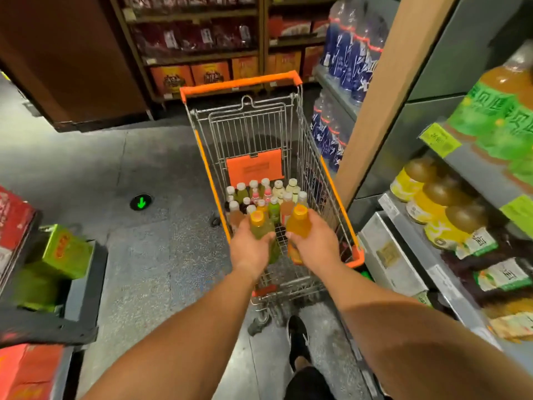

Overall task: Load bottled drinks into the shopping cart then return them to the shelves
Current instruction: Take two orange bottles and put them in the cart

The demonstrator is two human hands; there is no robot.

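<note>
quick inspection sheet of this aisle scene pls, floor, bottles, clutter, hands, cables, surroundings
surface: grey speckled floor with a green arrow marker
job's things: shopping cart with orange trim, small capped bottles standing at its near end
clutter: green box on a low rack at left
grip: left hand holds a green bottle; right hand holds an orange bottle, both over the cart
cables: nothing seen
surroundings: shelves of yellow drinks at right, blue-labelled bottles beyond, orange boxes behind

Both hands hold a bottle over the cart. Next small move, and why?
Probably lower both into the orange-rimmed wire cart. The left hand grips a greenish orange-capped bottle, the right hand an orange juice bottle, both at the near end above the standing bottles; bare basket floor shows there.
</note>
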